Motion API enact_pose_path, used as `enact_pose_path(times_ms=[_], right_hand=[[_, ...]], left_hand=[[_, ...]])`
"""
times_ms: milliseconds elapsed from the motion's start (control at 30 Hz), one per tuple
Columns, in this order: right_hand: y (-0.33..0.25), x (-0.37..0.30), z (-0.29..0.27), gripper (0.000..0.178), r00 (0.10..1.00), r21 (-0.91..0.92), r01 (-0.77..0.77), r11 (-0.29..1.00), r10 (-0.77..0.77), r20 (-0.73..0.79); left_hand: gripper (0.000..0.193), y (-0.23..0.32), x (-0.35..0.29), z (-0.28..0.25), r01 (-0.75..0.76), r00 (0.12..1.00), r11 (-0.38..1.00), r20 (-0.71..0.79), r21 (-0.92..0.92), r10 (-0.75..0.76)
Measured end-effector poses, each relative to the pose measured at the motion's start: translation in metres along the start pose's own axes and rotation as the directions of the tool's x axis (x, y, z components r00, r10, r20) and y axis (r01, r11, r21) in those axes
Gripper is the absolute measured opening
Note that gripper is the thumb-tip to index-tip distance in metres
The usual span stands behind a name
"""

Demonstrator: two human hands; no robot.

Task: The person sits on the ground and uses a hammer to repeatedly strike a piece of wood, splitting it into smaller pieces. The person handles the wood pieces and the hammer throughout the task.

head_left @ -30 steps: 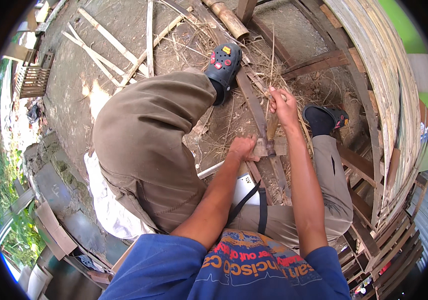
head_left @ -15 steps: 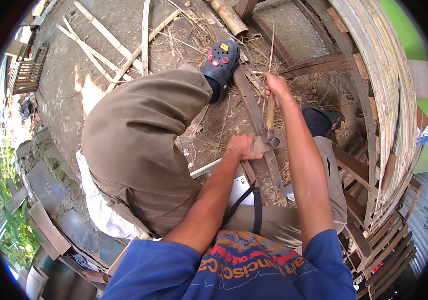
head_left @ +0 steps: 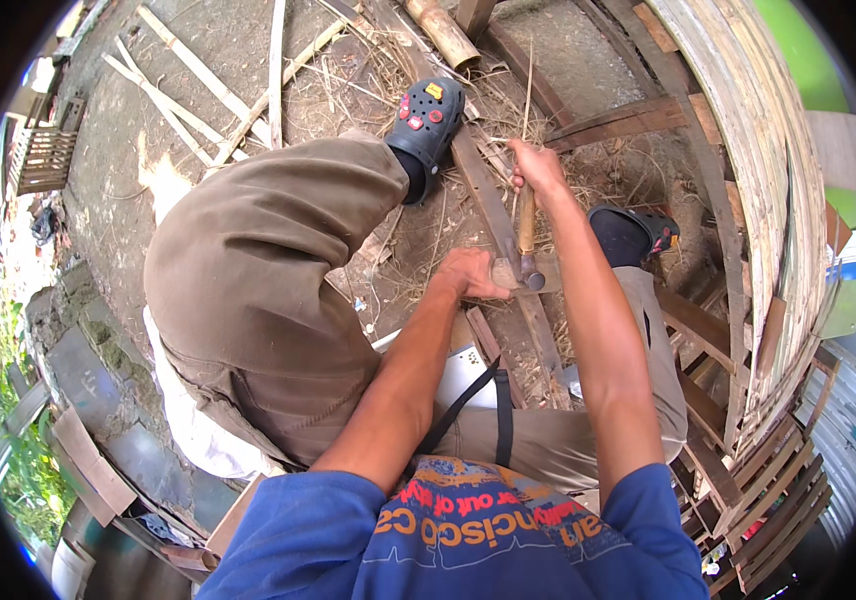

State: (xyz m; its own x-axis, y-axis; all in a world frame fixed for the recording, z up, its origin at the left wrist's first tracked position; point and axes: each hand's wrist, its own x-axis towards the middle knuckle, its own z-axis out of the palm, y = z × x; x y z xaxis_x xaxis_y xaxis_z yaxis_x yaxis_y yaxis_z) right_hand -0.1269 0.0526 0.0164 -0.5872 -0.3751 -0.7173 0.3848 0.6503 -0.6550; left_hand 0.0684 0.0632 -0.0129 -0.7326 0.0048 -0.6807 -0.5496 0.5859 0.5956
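My right hand is closed around the far end of a hammer's wooden handle. The hammer's metal head points back toward me and overlaps a small flat piece of pale wood; whether they touch, I cannot tell. That piece is pinched by my left hand, fingers partly hidden, just left of the hammer head. Beneath both runs a long brown wooden beam, stretching from between my legs toward my left shoe. A thin strip sticks up beyond my right hand.
Shavings and thin strips litter the ground around the beam. Long split slats lie at the far left, a bamboo length at the far middle. On the right stands a wooden frame beside bundled pale strips. A white object lies near my lap.
The whole view has shifted slightly, so things appear farther left. My left hand and the wood piece have moved a little away from me; the right hand keeps its grip on the hammer.
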Motion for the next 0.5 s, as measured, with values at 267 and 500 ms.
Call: enact_pose_path(times_ms=[267,500], right_hand=[[0.014,-0.026,0.02,0.048,0.98,-0.203,0.128,0.971,-0.155,-0.124],[0.029,-0.015,0.025,0.038,0.954,-0.217,0.224,0.95,-0.26,-0.152]], left_hand=[[0.08,-0.026,-0.002,0.023,-0.003,1.0,0.998,-0.023,-0.069,0.001],[0.087,-0.026,-0.003,0.037,-0.003,0.987,0.998,-0.157,0.059,0.012]])
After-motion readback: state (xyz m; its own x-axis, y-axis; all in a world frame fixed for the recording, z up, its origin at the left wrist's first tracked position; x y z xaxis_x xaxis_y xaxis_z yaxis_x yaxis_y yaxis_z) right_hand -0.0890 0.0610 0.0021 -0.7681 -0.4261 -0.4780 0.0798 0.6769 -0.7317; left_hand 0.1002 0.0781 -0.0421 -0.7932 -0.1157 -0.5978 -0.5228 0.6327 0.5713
